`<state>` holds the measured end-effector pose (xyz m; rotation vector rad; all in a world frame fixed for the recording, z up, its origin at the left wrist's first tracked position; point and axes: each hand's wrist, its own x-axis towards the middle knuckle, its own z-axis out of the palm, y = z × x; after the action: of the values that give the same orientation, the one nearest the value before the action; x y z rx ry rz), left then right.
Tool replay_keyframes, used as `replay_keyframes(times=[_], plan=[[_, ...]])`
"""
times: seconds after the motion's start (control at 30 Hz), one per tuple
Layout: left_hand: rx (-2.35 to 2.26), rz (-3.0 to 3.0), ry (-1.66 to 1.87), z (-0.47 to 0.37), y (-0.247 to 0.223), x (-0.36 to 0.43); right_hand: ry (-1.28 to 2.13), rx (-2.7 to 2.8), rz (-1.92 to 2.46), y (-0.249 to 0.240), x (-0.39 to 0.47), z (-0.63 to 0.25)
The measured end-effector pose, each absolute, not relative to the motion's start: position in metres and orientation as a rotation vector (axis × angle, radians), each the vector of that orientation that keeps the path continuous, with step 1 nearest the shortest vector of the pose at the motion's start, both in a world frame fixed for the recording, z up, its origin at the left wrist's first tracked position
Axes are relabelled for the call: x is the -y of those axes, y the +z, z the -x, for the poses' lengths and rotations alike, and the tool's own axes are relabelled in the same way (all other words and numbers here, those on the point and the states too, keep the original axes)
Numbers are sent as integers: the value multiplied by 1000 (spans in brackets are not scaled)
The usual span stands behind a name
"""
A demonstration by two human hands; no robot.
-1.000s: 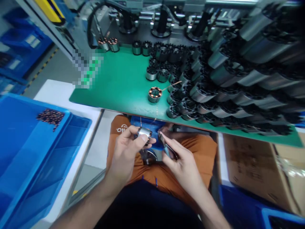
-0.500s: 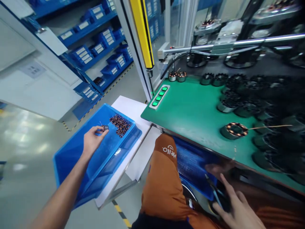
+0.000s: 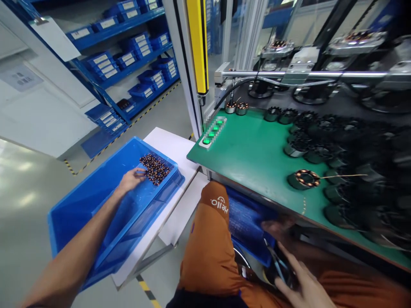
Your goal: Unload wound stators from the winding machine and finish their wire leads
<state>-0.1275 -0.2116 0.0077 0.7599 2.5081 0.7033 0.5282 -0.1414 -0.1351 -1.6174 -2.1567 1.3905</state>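
Bit nervous running this one from my end. I've got the left hand down in the bin, right at the near edge of the stators. They're packed in one corner, so a clumsy nudge could topple a few or scuff the copper. The lone stator on the bench bugs me too: its wire sticks out toward the cores, and a passing arm could snag it and drag the lot.

Fingers, then. Left ones look bent and fairly close together, but I honestly can't tell how wide the gap is or whether there's a part between them. Right hand is curled loosely round the pliers, tips pointing up and away near the knee. With a grip that relaxed, I reckon a bump could knock them loose.
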Motion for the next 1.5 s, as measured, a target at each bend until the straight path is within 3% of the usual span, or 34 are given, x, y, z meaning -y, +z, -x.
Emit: replay_keyframes(times=[0.2, 0.33, 0.43, 0.53, 0.67, 0.83, 1.0, 1.2, 1.5], plan=[[-2458, -1308, 880, 30, 79, 182, 1505, 1969, 1633, -93, 153, -495], [-1943, -1910, 1076, -97, 119, 135, 1474, 1935, 1599, -76, 155, -478], [-1540, -2090, 1016, -181, 120, 88, 1444, 1924, 1570, -66, 159, -478], [-1450, -2105, 969, -228, 97, 43, 1432, 1890, 1543, -57, 166, -489], [-1446, -2079, 1016, -240, 78, 23, 1512, 1673, 1554, -53, 179, -515], [-1424, -1945, 1157, -240, 102, 71, 1475, 1448, 1610, -43, 199, -535], [-1392, -2013, 1226, -260, 127, 129, 1310, 1550, 1504, 18, 205, -528], [-1436, -2109, 1401, -277, 121, 151, 1175, 1660, 1175, 87, 185, -506], [-1398, -2105, 1398, -276, 117, 156, 1318, 1633, 1177, 81, 190, -504]])
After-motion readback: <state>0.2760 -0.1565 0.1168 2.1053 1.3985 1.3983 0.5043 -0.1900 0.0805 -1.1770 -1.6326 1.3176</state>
